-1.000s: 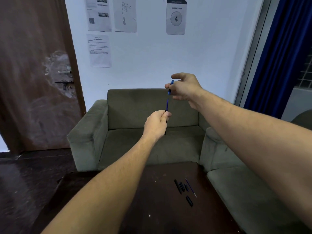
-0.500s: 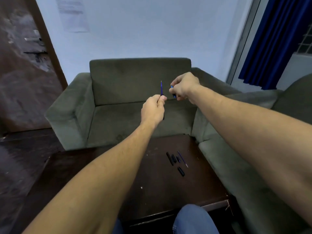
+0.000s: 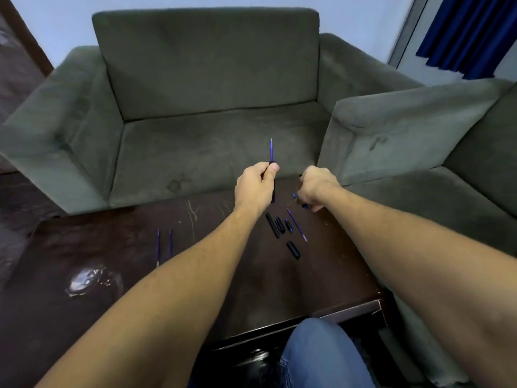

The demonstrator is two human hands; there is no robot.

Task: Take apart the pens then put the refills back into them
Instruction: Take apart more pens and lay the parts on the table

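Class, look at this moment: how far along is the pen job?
Done: black pen parts and three loose refills lie on the table. In hand: the left hand holds a barrel with its refill sticking up; the right hand holds a small blue piece. Left: refitting every refill.

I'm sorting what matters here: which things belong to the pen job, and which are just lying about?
Part of the job:
pen barrel with refill in left hand
blue pen piece in right hand
black pen parts
loose refill
two refills

Just lying about:
sofa
blue curtain
table
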